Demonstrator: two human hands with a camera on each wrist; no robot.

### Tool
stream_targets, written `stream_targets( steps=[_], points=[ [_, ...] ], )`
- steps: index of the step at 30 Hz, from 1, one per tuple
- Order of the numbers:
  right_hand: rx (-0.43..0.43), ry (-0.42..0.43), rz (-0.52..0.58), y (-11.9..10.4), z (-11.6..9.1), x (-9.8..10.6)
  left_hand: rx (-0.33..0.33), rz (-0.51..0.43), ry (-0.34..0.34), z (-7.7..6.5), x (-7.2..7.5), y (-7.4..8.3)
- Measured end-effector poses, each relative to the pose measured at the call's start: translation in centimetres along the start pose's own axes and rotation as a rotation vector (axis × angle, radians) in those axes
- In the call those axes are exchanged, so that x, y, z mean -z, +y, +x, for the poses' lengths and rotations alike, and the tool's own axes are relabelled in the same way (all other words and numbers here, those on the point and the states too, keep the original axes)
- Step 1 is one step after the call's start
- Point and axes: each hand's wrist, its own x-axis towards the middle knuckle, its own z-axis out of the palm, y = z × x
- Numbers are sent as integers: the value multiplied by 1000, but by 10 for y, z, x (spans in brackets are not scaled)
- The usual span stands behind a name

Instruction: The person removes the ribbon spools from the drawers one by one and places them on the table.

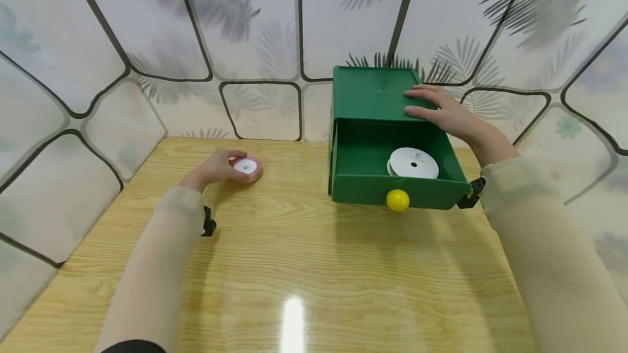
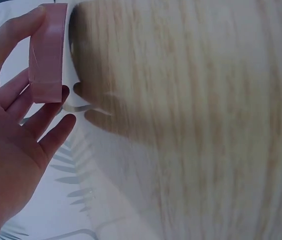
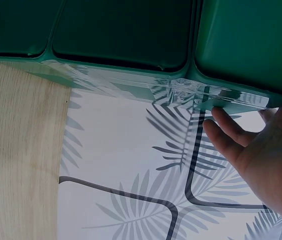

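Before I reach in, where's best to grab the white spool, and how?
Likely by opposite rim edges of the white spool, from above: its round face points up, and the walls of the green drawer flank it but leave its top open.

Passage is left across the wooden table [image 1: 294,244], between the pink roll [image 1: 247,166] at left and the green cabinet [image 1: 373,91] at right. The far side is blocked by a patterned wall [image 1: 265,110]; in the open drawer [image 1: 363,189], the right is obstructed by a white spool [image 1: 414,163].

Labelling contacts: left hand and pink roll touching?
Touching. The left wrist view shows the left hand gripping the pink roll between thumb and fingers.
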Motion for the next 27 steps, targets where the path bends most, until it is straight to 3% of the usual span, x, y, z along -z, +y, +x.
stream_targets(
  steps=[11, 18, 23, 27],
  points=[
    [-3, 9, -10, -1, 1, -1, 14, 31, -47, -3, -2, -1],
    [4, 11, -3, -1, 0, 0, -40, 45, -27, -1, -3, -3],
    [8, 12, 2, -1, 0, -1, -62, -34, 39, -1, -5, 2],
    [9, 13, -6, -1, 0, 0, -133, -119, 126, -1, -7, 19]
  ],
)
